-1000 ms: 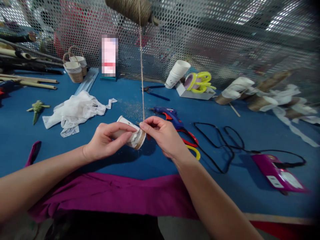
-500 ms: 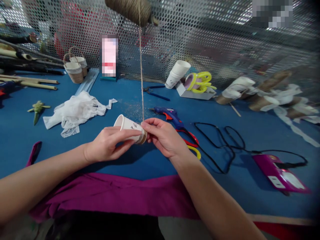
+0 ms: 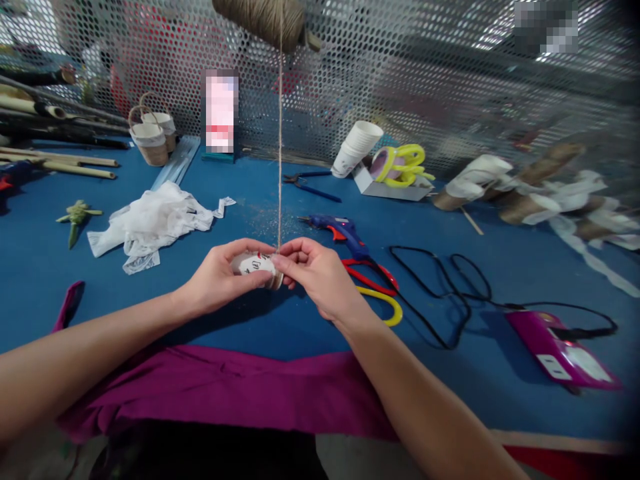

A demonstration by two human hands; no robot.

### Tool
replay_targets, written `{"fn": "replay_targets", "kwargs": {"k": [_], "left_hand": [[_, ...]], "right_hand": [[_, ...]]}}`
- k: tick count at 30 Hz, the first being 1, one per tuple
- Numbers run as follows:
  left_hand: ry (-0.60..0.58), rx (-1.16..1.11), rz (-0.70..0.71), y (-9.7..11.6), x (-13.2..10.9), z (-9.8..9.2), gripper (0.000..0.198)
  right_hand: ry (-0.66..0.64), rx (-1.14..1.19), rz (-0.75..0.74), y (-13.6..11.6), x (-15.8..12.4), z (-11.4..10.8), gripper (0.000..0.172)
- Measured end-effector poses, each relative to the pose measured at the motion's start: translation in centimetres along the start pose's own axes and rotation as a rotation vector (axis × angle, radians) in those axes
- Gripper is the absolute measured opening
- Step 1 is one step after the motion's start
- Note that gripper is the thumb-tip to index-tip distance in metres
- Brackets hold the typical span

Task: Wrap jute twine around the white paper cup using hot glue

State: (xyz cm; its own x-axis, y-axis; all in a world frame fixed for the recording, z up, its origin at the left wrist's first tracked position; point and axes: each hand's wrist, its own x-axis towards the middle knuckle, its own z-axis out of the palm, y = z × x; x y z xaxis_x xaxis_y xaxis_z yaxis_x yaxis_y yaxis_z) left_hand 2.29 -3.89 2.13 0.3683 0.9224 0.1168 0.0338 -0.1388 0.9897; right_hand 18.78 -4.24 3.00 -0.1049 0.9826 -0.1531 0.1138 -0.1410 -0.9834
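Observation:
A white paper cup with dark and red print lies on its side in the air above the blue table. My left hand is wrapped round it, so its mouth is hidden. At the cup's base end, several turns of brown twine are wound. My right hand pinches at this base end, where the twine comes down. The taut twine runs straight up from the cup to a large spool hanging at the top.
Behind my hands lie a blue glue gun, pliers and red and yellow scissor handles. Crumpled white lace is left, twine-wrapped baskets behind it. Stacked cups stand at the back; a purple power strip sits right.
My left hand has turned the cup, its fingers now wrapped over it and its open mouth out of sight. My right hand has shifted slightly left, and the twine now hangs more upright.

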Motion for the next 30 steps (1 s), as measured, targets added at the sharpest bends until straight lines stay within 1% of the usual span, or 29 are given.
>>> {"fn": "replay_targets", "kwargs": {"k": [4,7,14,20,22,24,26,28,30], "left_hand": [[0.065,-0.055,-0.094,0.3,-0.1,0.4,0.033],[0.09,-0.068,-0.135,0.6,0.0,0.5,0.035],[0.093,-0.03,-0.162,0.9,0.1,0.4,0.036],[0.084,-0.029,-0.189,1.2,0.1,0.4,0.037],[0.078,-0.016,-0.197,1.3,0.1,0.4,0.037],[0.066,0.005,-0.211,1.4,0.0,0.4,0.038],[0.045,0.015,-0.232,1.6,-0.2,0.4,0.037],[0.024,0.0,-0.25,1.7,-0.3,0.5,0.036],[0.006,-0.026,-0.265,1.8,-0.4,0.6,0.034]], "right_hand": [[0.003,-0.013,-0.011,0.1,-0.1,0.3,0.026],[0.009,-0.027,-0.026,0.1,-0.2,0.5,0.025],[0.029,-0.062,-0.056,0.2,-0.4,0.8,0.023],[-0.035,-0.127,-0.028,-0.4,-0.5,0.5,0.025],[-0.028,-0.198,-0.043,-0.6,-0.1,0.1,0.027],[0.017,-0.252,-0.075,-0.8,0.5,-0.4,0.031],[0.051,-0.232,-0.098,-1.1,1.4,-0.9,0.035],[0.031,-0.162,-0.114,-1.4,2.3,-1.3,0.038],[-0.02,-0.107,-0.136,-1.9,3.2,-1.5,0.039]]}}
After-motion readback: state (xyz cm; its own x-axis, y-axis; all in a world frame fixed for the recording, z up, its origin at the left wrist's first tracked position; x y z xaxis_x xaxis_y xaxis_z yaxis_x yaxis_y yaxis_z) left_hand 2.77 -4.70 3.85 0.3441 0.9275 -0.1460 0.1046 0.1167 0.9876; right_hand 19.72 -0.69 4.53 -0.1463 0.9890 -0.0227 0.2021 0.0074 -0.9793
